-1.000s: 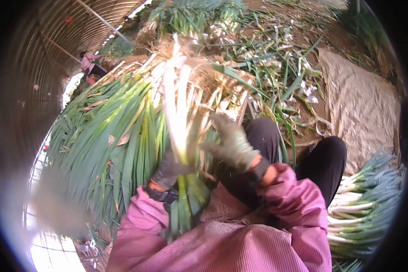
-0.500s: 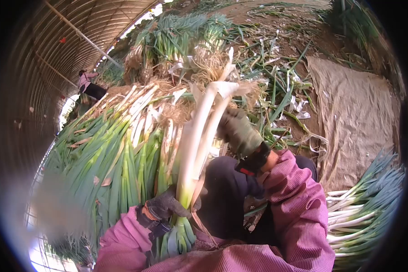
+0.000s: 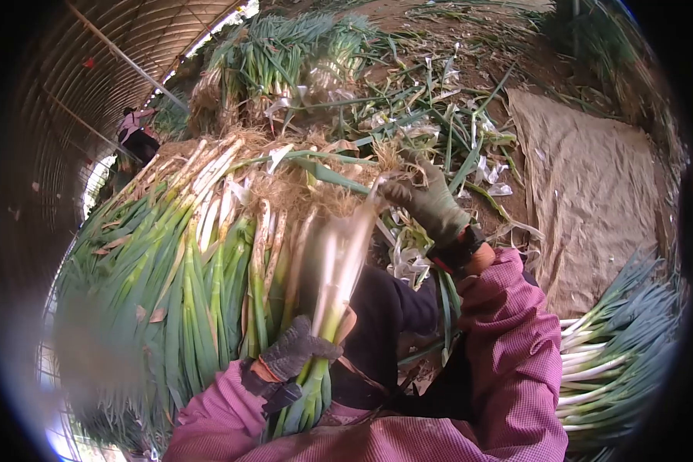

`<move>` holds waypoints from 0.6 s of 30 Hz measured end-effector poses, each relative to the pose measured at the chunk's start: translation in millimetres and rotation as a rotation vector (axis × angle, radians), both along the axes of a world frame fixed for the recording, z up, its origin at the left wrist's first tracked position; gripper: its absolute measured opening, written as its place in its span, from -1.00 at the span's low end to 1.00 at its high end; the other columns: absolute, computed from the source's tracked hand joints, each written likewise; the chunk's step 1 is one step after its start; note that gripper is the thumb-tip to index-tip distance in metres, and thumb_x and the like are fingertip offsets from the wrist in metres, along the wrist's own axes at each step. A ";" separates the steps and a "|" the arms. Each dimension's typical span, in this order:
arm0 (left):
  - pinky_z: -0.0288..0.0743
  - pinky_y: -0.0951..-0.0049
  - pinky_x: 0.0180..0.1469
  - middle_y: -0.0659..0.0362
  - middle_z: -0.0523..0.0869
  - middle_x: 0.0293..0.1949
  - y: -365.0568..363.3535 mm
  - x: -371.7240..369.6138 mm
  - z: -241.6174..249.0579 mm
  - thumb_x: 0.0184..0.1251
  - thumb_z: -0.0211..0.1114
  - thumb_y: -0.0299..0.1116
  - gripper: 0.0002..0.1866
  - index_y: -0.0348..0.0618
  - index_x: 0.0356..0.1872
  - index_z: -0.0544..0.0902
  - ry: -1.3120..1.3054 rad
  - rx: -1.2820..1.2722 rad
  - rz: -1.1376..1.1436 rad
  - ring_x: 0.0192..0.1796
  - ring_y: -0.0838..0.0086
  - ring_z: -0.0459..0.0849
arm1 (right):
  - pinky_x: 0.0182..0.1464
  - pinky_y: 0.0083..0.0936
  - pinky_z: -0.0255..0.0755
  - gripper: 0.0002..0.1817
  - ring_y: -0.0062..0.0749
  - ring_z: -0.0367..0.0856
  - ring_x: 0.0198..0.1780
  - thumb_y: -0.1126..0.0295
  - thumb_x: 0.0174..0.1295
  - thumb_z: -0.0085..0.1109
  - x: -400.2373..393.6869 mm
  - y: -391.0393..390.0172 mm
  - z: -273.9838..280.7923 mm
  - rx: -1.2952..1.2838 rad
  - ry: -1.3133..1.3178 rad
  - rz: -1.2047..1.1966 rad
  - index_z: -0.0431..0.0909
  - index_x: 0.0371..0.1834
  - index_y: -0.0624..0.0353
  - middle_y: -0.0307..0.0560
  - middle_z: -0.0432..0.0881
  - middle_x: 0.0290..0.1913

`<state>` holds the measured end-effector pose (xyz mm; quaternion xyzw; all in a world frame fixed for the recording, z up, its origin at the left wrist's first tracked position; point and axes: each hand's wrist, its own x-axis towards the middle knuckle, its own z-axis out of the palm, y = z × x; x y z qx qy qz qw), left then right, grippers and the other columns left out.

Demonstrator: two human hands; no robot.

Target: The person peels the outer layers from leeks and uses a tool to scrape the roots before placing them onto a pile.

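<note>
My left hand (image 3: 296,350), in a dark grey glove, is wrapped around the green part of a few green onions (image 3: 333,289). Their white shanks slant up and away from me, blurred by motion. At the upper end my right hand (image 3: 431,202), in a greenish, soiled glove, has its fingers closed at the root end. Whether it grips roots or loose outer skin there, I cannot make out. Just left of the held stalks lies a large heap of green onions (image 3: 185,285), roots pointing away and leaves toward me.
Peeled green onions (image 3: 593,362) lie stacked at the lower right, beside a tan cloth (image 3: 585,200) on the soil. Leaf and skin scraps (image 3: 454,146) litter the ground ahead. More bundles (image 3: 285,58) stand behind. Far left, another person (image 3: 136,135) bends under the arched roof.
My right hand has moved up to the root end from beside the shanks. The held green onions have dropped lower and their white skin flap no longer shows at the top.
</note>
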<state>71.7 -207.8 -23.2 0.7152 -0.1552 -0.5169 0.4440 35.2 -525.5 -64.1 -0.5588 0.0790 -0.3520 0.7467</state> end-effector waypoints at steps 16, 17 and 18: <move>0.60 0.43 -0.26 0.14 0.63 -0.33 24.2 -0.7 26.1 -0.28 0.50 -0.62 -0.25 -0.28 0.14 0.49 -0.001 -0.028 0.036 -0.31 0.44 0.64 | 0.42 -0.41 0.20 0.04 -0.25 0.28 0.44 0.46 -0.22 0.57 -26.3 -71.6 2.9 -0.693 0.801 0.029 0.21 0.45 0.26 0.06 0.42 0.36; 0.60 0.45 -0.27 0.14 0.63 -0.33 22.7 -0.3 24.6 -0.27 0.50 -0.61 -0.25 -0.29 0.15 0.48 0.000 -0.023 0.034 -0.31 0.44 0.64 | 0.41 -0.41 0.20 0.02 -0.30 0.27 0.44 0.48 -0.19 0.55 -26.0 -67.4 -1.8 -0.577 0.617 0.042 0.21 0.46 0.24 0.05 0.41 0.36; 0.60 0.46 -0.28 0.14 0.63 -0.33 21.6 -0.3 23.5 -0.26 0.51 -0.60 -0.25 -0.30 0.15 0.48 0.004 -0.013 0.030 -0.31 0.44 0.64 | 0.41 -0.42 0.20 0.01 -0.34 0.26 0.44 0.50 -0.15 0.53 -25.0 -64.9 -7.4 -0.455 0.436 0.056 0.20 0.47 0.23 0.03 0.41 0.37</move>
